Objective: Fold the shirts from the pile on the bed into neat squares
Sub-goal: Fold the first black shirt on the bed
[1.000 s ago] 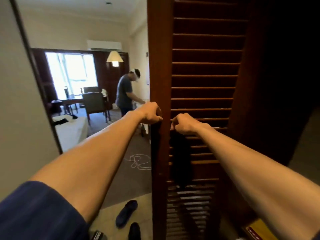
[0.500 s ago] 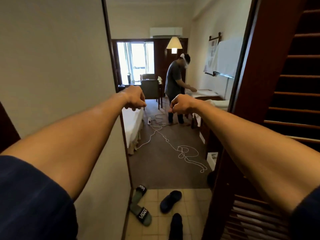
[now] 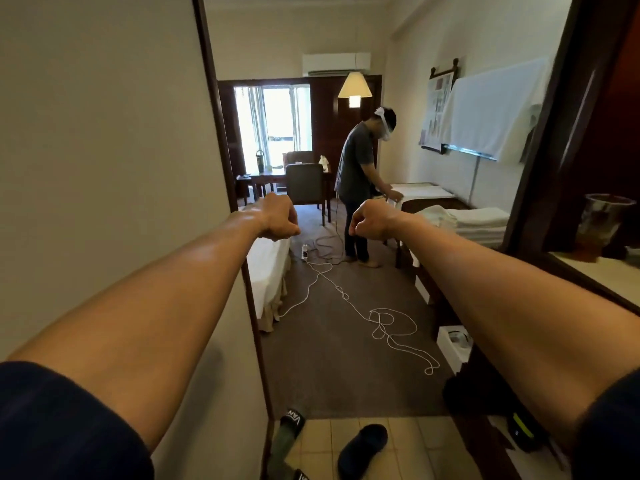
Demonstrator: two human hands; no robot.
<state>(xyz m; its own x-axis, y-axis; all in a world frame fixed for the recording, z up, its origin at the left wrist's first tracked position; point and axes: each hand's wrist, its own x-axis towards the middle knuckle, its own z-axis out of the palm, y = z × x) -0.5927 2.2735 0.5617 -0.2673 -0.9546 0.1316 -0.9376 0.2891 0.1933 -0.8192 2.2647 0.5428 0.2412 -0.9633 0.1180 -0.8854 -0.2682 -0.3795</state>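
Note:
Both my arms stretch straight out at chest height in a hallway. My left hand is a closed fist with nothing in it. My right hand is also a closed fist, empty, about a hand's width to the right. Past the doorway a bed with a white sheet shows partly behind the left wall. No shirts or pile are visible from here.
A person stands bent over a white-covered table with stacked towels. A white cable loops across the brown carpet. Sandals and a dark slipper lie on the tiled floor. A dark wooden frame stands right.
The view has swung left from the louvred wooden door to the hallway and room. My fists have left the door and now hang in the air, a little further apart.

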